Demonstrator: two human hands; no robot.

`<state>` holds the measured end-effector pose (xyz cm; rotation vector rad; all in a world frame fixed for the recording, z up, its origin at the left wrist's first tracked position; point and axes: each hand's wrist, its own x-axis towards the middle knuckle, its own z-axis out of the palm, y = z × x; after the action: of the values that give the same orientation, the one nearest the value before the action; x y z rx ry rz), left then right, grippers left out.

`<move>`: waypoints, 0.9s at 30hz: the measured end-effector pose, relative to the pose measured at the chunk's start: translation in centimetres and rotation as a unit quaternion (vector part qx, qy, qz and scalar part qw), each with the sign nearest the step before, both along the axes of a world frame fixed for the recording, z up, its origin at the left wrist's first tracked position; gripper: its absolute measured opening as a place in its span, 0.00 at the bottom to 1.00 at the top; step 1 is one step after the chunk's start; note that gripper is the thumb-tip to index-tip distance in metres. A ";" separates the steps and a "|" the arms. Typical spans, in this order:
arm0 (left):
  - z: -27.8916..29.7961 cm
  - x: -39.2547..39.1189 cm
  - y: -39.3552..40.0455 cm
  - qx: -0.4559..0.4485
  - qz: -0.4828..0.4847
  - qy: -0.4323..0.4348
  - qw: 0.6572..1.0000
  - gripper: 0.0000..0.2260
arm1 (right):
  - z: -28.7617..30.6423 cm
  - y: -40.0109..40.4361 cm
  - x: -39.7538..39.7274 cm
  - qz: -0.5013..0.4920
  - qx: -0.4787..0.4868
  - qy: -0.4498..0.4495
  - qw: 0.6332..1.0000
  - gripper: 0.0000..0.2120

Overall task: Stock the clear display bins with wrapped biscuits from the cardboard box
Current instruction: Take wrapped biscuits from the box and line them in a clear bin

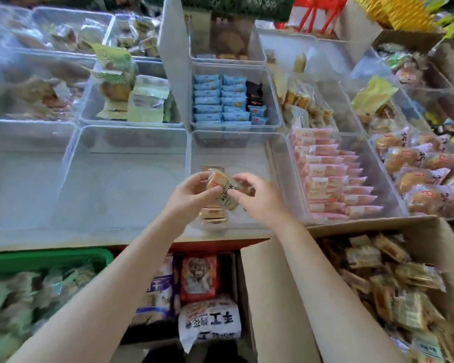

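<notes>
Cardboard box [414, 258]: at 4 o'clock, heaped with wrapped stock.
Clear bin [228, 150]: centre, few packs laid; risks a crooked row.
Left hand [192, 191]: pinching wrapped biscuits [222, 187].
Right hand [257, 197]: pinching the same packs at 3 o'clock; slick film could slip loose.

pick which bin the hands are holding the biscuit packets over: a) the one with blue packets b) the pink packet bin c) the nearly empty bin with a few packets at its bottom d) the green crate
c: the left hand and right hand hold wrapped biscuits above the clear bin, which has only a short stack at its bottom.
</notes>
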<state>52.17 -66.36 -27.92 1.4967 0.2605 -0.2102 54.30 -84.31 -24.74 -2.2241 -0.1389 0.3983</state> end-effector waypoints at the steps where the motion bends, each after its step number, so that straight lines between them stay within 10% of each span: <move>1: -1.2 0.7 0.8 0.088 0.020 -0.012 0.996 0.14 | -1.0 0.8 1.4 0.003 -0.011 0.005 1.000 0.16; 4: -5.2 1.8 2.9 0.396 -0.018 0.017 0.918 0.35 | -4.3 2.6 5.8 -0.030 -0.054 -0.010 0.998 0.13; 9: -8.6 1.2 2.6 0.514 -0.057 0.037 0.855 0.35 | -9.8 5.1 12.0 -0.080 -0.151 -0.077 0.982 0.11; 27: -8.6 1.2 2.5 0.556 -0.054 0.026 0.829 0.30 | -16.5 8.2 13.5 0.105 -0.297 0.070 0.947 0.28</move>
<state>53.39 -63.83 -36.57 2.6811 0.3680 -0.1950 67.82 -76.10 -41.28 -2.7701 -0.1996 0.7981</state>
